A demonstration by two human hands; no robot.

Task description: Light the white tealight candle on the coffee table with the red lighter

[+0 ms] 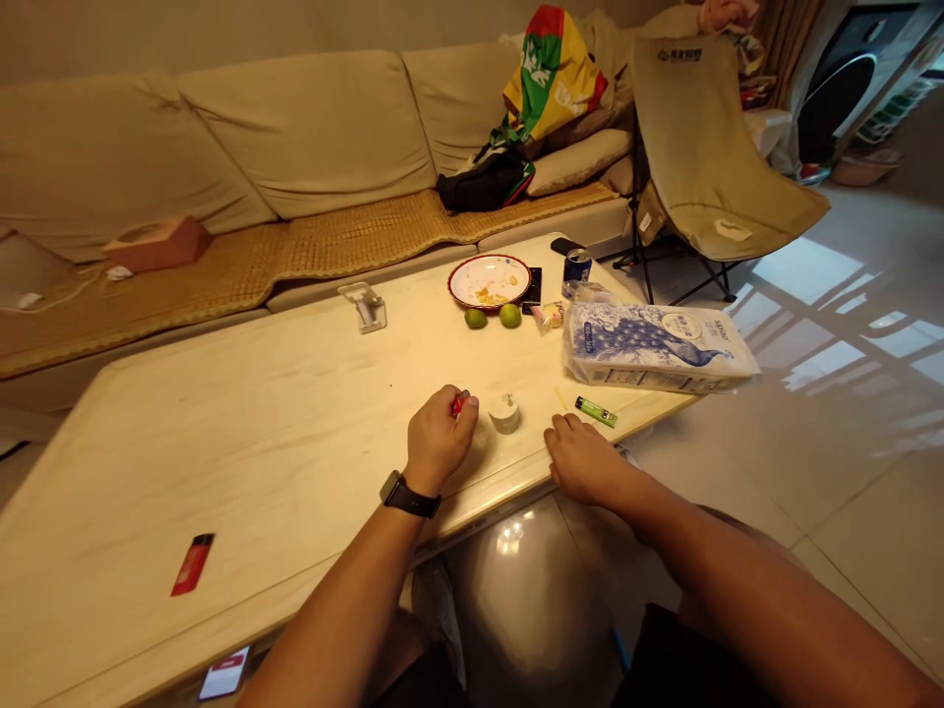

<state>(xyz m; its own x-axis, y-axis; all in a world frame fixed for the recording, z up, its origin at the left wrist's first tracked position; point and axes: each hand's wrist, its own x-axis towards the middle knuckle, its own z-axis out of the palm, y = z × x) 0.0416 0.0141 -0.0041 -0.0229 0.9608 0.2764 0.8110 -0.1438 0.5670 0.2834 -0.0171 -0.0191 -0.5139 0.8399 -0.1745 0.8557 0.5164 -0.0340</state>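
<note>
My left hand (pixel 442 438), a black watch on its wrist, is closed around a red lighter (pixel 460 402) held above the table. Just right of it stands a small white round object (pixel 505 415), like a short candle, with a little tip on top. My right hand (pixel 579 457) rests on the table's near edge, its fingers lightly bent, and I see nothing in it. Close to those fingers lie a green lighter (pixel 596 411) and a thin yellowish stick (pixel 561 398). A second red lighter (pixel 193 565) lies on the left part of the table.
On the pale table (pixel 295 413) are a red-rimmed plate (pixel 490 282) with food scraps, two limes (pixel 509 316), a dark can (pixel 576 267), a tissue pack (pixel 656 344) and a whitish stand (pixel 364 307). Behind is a sofa (pixel 310 138); a folding chair (pixel 708 157) stands right.
</note>
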